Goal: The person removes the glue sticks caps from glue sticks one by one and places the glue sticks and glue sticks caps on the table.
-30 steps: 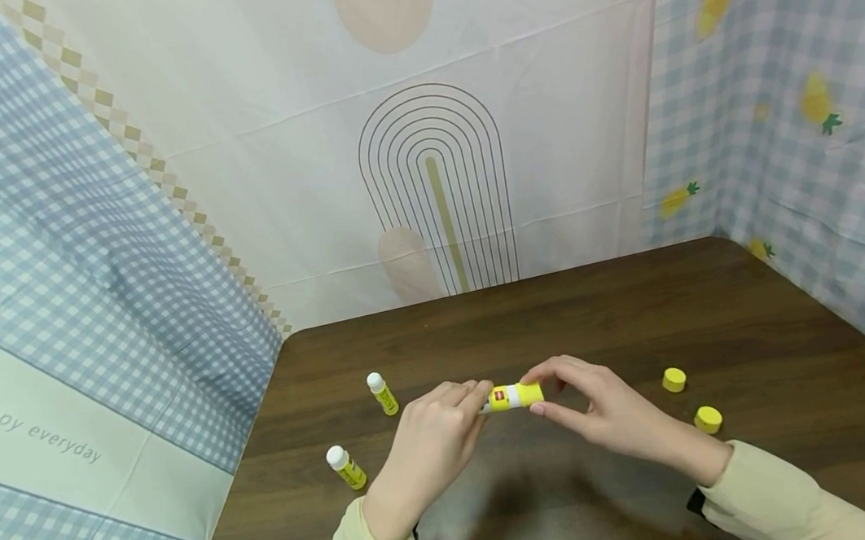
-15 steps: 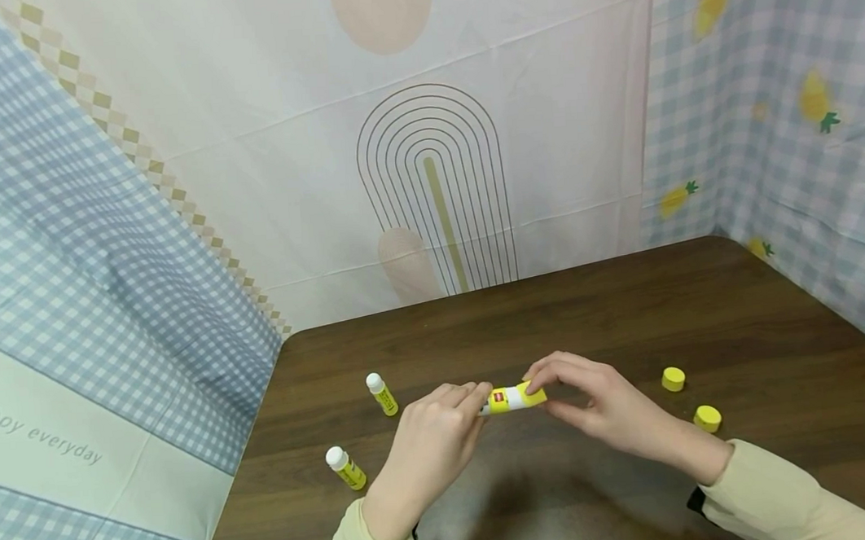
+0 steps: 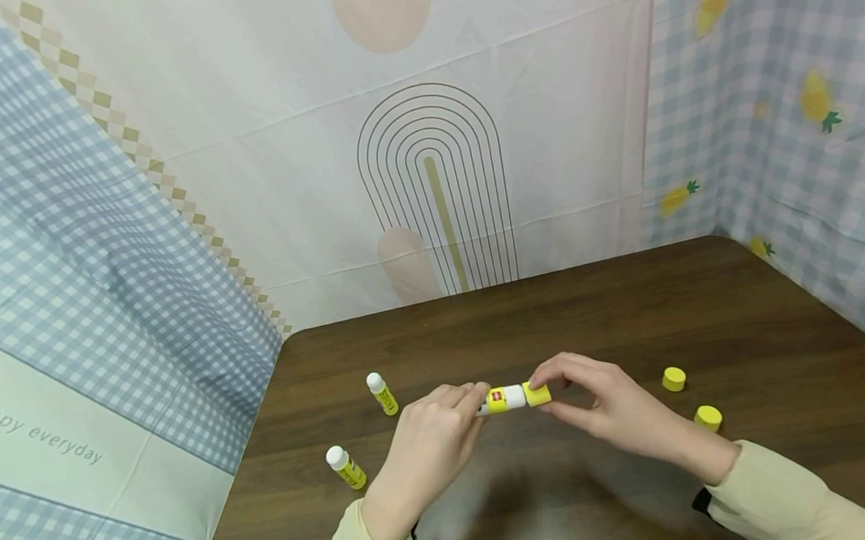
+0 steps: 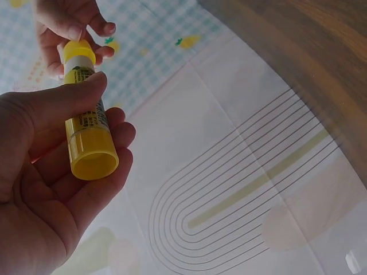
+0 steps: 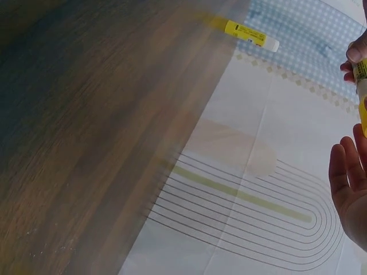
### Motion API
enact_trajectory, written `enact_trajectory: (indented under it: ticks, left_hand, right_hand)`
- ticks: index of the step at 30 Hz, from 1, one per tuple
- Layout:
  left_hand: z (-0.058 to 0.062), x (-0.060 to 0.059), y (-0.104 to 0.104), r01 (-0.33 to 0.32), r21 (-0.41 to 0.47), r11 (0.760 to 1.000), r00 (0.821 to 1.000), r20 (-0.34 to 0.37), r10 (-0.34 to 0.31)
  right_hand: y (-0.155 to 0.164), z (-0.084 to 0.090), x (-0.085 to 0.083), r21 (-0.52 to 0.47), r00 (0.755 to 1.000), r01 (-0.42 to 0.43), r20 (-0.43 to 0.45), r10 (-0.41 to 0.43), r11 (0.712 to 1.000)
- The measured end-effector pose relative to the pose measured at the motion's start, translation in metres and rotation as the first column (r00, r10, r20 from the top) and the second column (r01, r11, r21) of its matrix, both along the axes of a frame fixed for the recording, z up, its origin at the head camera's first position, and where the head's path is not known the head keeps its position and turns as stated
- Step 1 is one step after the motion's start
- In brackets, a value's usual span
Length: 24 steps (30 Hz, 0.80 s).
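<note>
Slightly rightward since a second ago, the yellow cap (image 3: 537, 393) sits at the glue stick's (image 3: 504, 398) far end above the tabletop (image 3: 626, 317); left hand (image 3: 427, 450) fingers grip the tube, right hand (image 3: 608, 407) fingers pinch the cap; keeping tube and cap in line looks wise.

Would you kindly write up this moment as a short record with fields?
Left hand: grips the glue stick by its body
Right hand: pinches the yellow cap at the stick's end
Uncapped sticks: two, lying left of the hands
Loose caps: two, right of the hands
Surface: dark wooden table
</note>
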<state>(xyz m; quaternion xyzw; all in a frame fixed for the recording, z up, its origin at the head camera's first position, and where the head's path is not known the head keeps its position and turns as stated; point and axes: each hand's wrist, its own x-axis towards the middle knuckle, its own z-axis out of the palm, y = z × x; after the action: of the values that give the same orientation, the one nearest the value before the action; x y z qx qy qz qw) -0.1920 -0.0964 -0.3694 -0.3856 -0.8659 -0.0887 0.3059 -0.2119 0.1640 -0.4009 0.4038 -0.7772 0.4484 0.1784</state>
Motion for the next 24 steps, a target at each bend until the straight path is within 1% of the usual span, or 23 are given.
enact_trajectory:
  ticks: [5, 7, 9, 12, 18, 21, 24]
  left_hand:
    - [0.000, -0.001, -0.004, -0.004, 0.003, 1.000, 1.000, 0.005, 0.004]
    - [-0.001, -0.001, -0.007, -0.010, 0.003, 1.000, 1.000, 0.017, 0.010]
    - [-0.003, -0.002, -0.012, -0.022, 0.006, 1.000, 0.999, 0.031, 0.022]
    - [-0.005, -0.002, -0.020, -0.049, 0.021, 0.999, 0.998, 0.041, 0.048]
    - [-0.010, -0.002, -0.034, -0.115, 0.042, 0.992, 0.992, 0.054, 0.113]
    - [-0.014, -0.002, -0.039, -0.144, 0.048, 0.988, 0.988, 0.070, 0.140]
    - [-0.016, -0.002, -0.043, -0.160, 0.067, 0.985, 0.984, 0.092, 0.153]
  right_hand:
    - [0.008, -0.001, -0.001, 0.004, 0.999, 0.029, -0.038, -0.029, 1.000]
    - [0.013, -0.003, -0.002, 0.018, 0.997, 0.057, -0.045, -0.056, 0.998]
    - [0.020, -0.004, -0.003, 0.040, 0.995, 0.093, -0.033, -0.092, 0.995]
    - [0.032, -0.006, -0.004, 0.083, 0.987, 0.159, -0.028, -0.157, 0.984]
    - [0.060, -0.003, -0.004, 0.129, 0.956, 0.293, -0.064, -0.287, 0.947]
    - [0.077, -0.001, -0.003, 0.144, 0.935, 0.354, -0.073, -0.347, 0.924]
    - [0.096, 0.000, 0.001, 0.161, 0.912, 0.411, -0.064, -0.406, 0.897]
